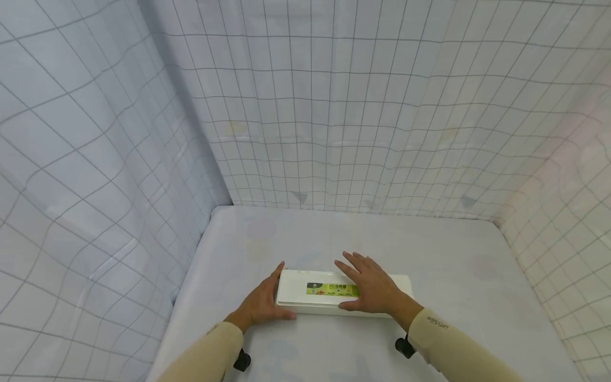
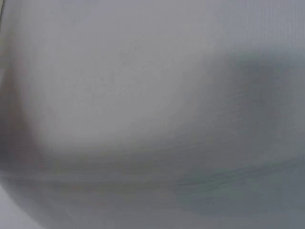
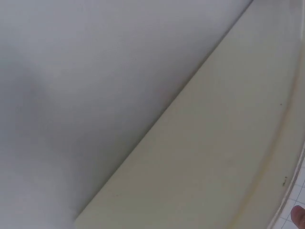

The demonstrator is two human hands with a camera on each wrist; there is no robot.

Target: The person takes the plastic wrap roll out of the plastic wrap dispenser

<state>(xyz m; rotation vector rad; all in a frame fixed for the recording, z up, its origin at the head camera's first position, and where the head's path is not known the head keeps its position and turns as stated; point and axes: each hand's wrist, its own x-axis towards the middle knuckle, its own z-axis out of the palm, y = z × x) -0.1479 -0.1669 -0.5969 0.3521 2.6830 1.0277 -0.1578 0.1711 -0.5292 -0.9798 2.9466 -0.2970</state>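
Left wrist view is all grey blur, nothing readable there. Right wrist view is too close: only a cream slab edge of the white box [image 3: 209, 157] running diagonally against the pale surface [image 3: 95, 71], plus one fingertip cut off at the bottom right corner. Head view is the only useful one.

White box [image 1: 329, 302] lies flat on the surface [image 1: 453, 265], near the front edge, long side across. Yellow-green label [image 1: 331, 289] on the lid, partly covered by the right hand; text too small to read.

Left hand [image 1: 262, 303] is against the box's left end, grip wrapped round that end: thumb along the front bottom edge, fingers up the end face. Right hand [image 1: 372, 286] lies flat on the lid, fingers straight and spread, thumb over the front edge.

Box's right end is partly hidden behind the right wrist. Both sleeves are cut off by the frame bottom.

Checked curtain [image 1: 334, 106] closes in the back and both sides.
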